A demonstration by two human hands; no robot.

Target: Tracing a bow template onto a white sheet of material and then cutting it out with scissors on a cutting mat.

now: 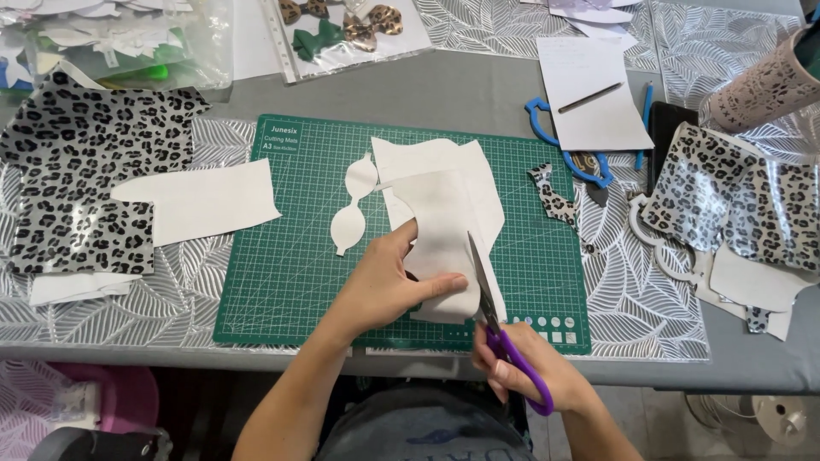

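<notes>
White sheet [444, 248] lies on the green mat [282, 256], toward its near right part, and is the piece being cut. The left hand [384, 286] pins its lower edge, fingers curled over the sheet with the thumb lying along its bottom. The right hand [530, 367] is closed around the purple handles of the scissors [491, 299], whose blades point up along the sheet's right edge; whether the blades are apart or together cannot be told from here.

Judging by how things lie, the work looks partly done. A curved edge already shows on the sheet just above the left fingers, and a finished bow-shaped cutout [352, 205] lies just to the left on the mat. A larger white piece [201, 201] rests half on the mat's left edge. The sheet's right side and top look uncut, so a good part of the outline seems left.

Going by size: a grey table [478, 90] carries clear leaf-patterned covers [649, 299] under the mat. Leopard-print fabric [77, 171] lies at the far left, and more of it [743, 205] at the right. White paper [589, 90] with a pen on it sits at the top, beside a blue template [559, 145]. A plastic sleeve holds finished bows [342, 26]. A small leopard scrap [555, 201] sits at the mat's right edge.

Beyond the table's near edge only a pale floor and the person's lap show.
</notes>
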